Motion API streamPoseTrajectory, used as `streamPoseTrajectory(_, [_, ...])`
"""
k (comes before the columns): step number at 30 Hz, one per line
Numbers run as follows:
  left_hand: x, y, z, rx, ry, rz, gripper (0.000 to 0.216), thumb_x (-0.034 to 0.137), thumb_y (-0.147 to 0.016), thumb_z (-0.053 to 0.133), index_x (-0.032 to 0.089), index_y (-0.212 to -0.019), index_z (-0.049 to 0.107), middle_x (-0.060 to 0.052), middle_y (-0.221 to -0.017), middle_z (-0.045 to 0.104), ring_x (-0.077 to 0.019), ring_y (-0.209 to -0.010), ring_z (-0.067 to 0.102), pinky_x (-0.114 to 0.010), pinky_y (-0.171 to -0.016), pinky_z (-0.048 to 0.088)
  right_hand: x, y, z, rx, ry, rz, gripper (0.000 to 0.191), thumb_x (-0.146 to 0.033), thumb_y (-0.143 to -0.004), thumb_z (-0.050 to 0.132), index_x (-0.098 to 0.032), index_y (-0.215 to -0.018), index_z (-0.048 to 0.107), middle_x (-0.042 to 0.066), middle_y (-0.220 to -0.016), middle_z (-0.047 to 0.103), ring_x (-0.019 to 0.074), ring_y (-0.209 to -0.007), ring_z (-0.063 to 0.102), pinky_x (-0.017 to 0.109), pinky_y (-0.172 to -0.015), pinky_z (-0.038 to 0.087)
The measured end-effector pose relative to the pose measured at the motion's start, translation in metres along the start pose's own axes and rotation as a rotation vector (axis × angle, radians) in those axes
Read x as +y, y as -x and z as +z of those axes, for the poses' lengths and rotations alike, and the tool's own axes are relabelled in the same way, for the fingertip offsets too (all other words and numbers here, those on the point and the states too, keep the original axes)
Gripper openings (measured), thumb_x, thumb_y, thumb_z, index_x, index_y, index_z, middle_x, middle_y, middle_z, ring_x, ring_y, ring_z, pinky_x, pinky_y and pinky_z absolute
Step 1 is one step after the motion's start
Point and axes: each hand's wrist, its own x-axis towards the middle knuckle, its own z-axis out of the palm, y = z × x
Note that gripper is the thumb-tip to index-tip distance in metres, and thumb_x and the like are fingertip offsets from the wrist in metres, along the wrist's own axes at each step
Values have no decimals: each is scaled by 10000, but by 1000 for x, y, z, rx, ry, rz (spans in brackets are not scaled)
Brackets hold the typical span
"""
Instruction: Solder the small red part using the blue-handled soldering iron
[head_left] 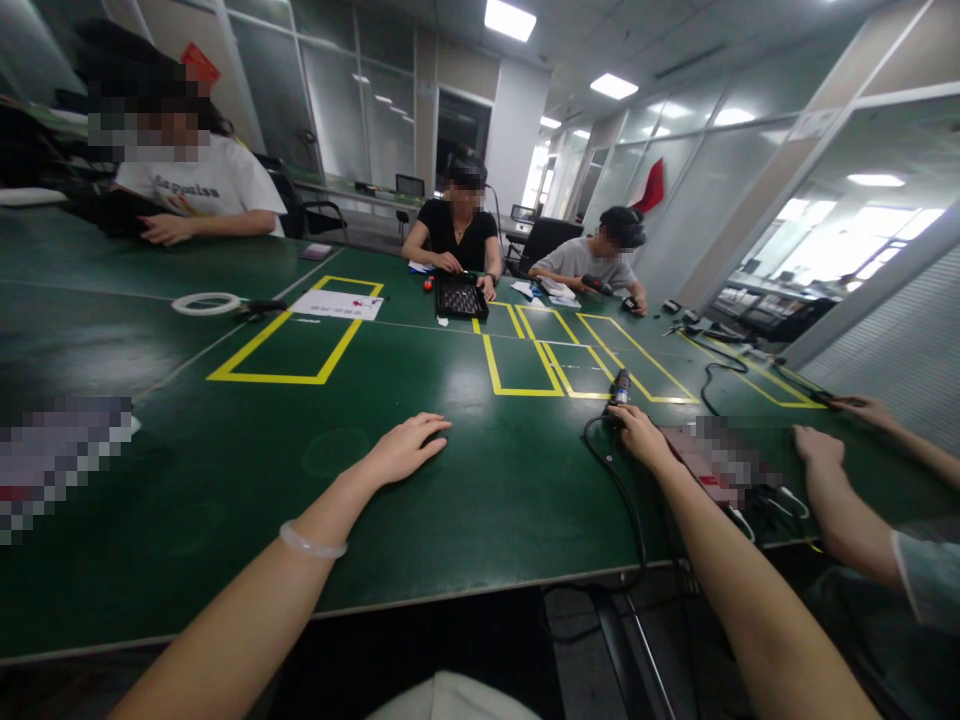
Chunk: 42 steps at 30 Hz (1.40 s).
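My left hand (405, 448) lies flat on the green table (225, 480), palm down, fingers stretched out and holding nothing. A pale bangle (311, 543) circles that wrist. My right hand (637, 432) rests further right, its fingers curled round the near end of a dark cabled tool (619, 388) that points away from me. The tool's black cable (622, 500) loops back over the table's front edge.
Yellow tape rectangles (292, 345) mark the table. A black tray (460, 297) sits before a person opposite. A white tape roll (205, 303) and a paper sheet (337, 304) lie at the far left. Another person's hands (817, 445) rest at my right.
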Motion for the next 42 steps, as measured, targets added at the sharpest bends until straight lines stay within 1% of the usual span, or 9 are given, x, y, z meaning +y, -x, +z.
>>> streamPoseTrajectory(7, [0, 0, 0, -1, 8, 0, 525, 533, -942, 356, 232, -1321, 557, -92, -1390, 510, -271, -1271, 483, -409, -1046, 405, 14, 1, -13, 69, -104, 128, 540, -90, -808, 447, -184, -1337, 497, 113, -1270, 560, 220, -1081, 572, 302, -890, 454])
streamPoseTrajectory(11, [-1, -1, 1, -3, 4, 3, 526, 525, -943, 356, 220, -1322, 557, -98, -1389, 507, -274, -1260, 492, -412, -1042, 408, 14, 0, -17, 30, -3, 192, 488, -132, -830, 488, -173, -1316, 512, 122, -1174, 629, 237, -1059, 576, 302, -854, 431])
streamPoseTrajectory(16, [-6, -2, 5, 11, 5, 21, 527, 536, -939, 358, 232, -1321, 558, -90, -1386, 511, -269, -1264, 487, -403, -1045, 406, 2, -4, -18, -41, 242, 292, 412, -190, -847, 530, -163, -1257, 561, 155, -1101, 660, 275, -1032, 581, 355, -843, 394])
streamPoseTrajectory(20, [-7, -2, 5, 8, 4, 17, 522, 537, -939, 358, 238, -1316, 560, -85, -1386, 514, -265, -1263, 489, -402, -1040, 410, -4, -8, -15, -28, 260, 326, 335, -171, -854, 514, -172, -1179, 600, 154, -1068, 670, 276, -1031, 581, 378, -855, 371])
streamPoseTrajectory(26, [-3, -1, 2, 2, -3, 15, 510, 522, -938, 365, 233, -1304, 572, -87, -1382, 520, -268, -1264, 487, -408, -1051, 401, 0, -7, -15, 109, 177, 383, 300, -168, -850, 481, -146, -1114, 623, 175, -1096, 640, 283, -1013, 590, 400, -860, 388])
streamPoseTrajectory(31, [-3, -2, 2, -9, -21, 20, 498, 496, -948, 357, 227, -1313, 565, -94, -1386, 511, -267, -1268, 479, -414, -1057, 393, -3, -11, -26, 256, -223, 449, 337, -213, -795, 502, -105, -1095, 611, 157, -1010, 661, 238, -895, 630, 330, -780, 456])
streamPoseTrajectory(34, [-3, -2, 2, -10, -25, 27, 497, 495, -951, 354, 228, -1312, 565, -91, -1388, 509, -267, -1273, 474, -414, -1057, 391, -28, -16, -35, 315, -461, 358, 352, -239, -759, 532, -108, -1079, 596, 131, -936, 679, 217, -831, 637, 328, -776, 478])
streamPoseTrajectory(36, [-3, -2, 3, -8, -23, 28, 501, 508, -949, 354, 233, -1307, 570, -87, -1387, 513, -271, -1272, 475, -415, -1053, 395, -58, -18, -38, 328, -579, 246, 336, -252, -752, 536, -119, -1054, 596, 121, -932, 679, 207, -816, 633, 340, -790, 490])
streamPoseTrajectory(42, [-5, -4, 5, 27, 42, 44, 489, 507, -944, 372, 238, -1301, 570, -79, -1346, 542, -261, -1224, 520, -399, -1023, 427, -187, -17, -27, 155, -908, -62, 266, -209, -729, 540, -174, -971, 643, 56, -945, 643, 172, -817, 625, 328, -756, 529])
